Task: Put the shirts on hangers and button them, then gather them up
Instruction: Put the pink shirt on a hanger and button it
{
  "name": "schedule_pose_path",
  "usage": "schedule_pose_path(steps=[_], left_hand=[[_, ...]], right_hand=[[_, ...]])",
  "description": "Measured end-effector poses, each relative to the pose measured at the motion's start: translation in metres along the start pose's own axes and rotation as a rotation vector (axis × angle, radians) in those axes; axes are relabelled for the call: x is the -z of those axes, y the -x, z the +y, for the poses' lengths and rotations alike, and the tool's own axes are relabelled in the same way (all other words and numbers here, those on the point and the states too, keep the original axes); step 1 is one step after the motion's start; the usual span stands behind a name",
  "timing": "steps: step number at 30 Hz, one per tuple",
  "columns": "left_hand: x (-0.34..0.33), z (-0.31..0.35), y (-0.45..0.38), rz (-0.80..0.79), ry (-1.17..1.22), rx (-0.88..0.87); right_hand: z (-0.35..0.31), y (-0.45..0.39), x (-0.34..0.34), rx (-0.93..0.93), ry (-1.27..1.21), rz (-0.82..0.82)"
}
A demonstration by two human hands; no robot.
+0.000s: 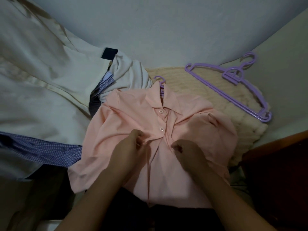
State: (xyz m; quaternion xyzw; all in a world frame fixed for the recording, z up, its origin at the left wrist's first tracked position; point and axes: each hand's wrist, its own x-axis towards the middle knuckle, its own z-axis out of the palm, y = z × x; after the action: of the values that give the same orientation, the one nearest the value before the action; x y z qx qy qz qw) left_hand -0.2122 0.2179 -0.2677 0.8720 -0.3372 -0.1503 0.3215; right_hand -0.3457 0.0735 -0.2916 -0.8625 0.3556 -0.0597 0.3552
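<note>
A pink polo shirt [150, 130] lies front-up in the middle of the frame, already on a purple hanger [160, 84] whose hook pokes out above the collar. Two placket buttons look done up. The left hand [131, 144] pinches the fabric just below the lower button, fingers curled in on the cloth; the right hand [185, 150] sits just beside it with fingers curled, and whether it actually holds cloth cannot be told. The knit looks light, soft and limp, so it will probably bunch and slide on the hanger; the firmer placket edge by the buttons seems the best place to grip for fastening, and the hanger hook or neck for lifting. The shirt rests on a bed: a cream knitted blanket [216, 90] shows at centre right with spare purple hangers [233, 87] lying on it, and a heap of white and blue-checked shirts [50, 97] fills the left side. A pale wall [166, 22] crosses the top, and dark wooden furniture [283, 164] stands at lower right. The light is dim.
</note>
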Motion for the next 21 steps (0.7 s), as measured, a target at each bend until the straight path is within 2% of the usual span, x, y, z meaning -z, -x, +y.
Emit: schedule_pose_path(steps=[3,7,11,18,21], left_hand=[[-0.016,0.017,0.011,-0.067,0.209,0.066],[-0.037,0.023,0.017,0.011,0.425,0.222],[-0.039,0.019,0.021,0.033,0.64,0.329],[-0.039,0.013,0.019,0.001,0.888,0.432],[-0.04,0.011,0.018,-0.027,0.97,0.463]], right_hand=[[-0.011,0.0,-0.005,-0.066,-0.106,0.016],[-0.026,0.005,-0.011,-0.156,-0.38,0.047],[-0.029,0.009,-0.013,-0.227,-0.528,0.029],[-0.035,0.007,-0.01,-0.345,-0.816,0.006],[-0.035,0.006,-0.009,-0.346,-0.842,-0.022]])
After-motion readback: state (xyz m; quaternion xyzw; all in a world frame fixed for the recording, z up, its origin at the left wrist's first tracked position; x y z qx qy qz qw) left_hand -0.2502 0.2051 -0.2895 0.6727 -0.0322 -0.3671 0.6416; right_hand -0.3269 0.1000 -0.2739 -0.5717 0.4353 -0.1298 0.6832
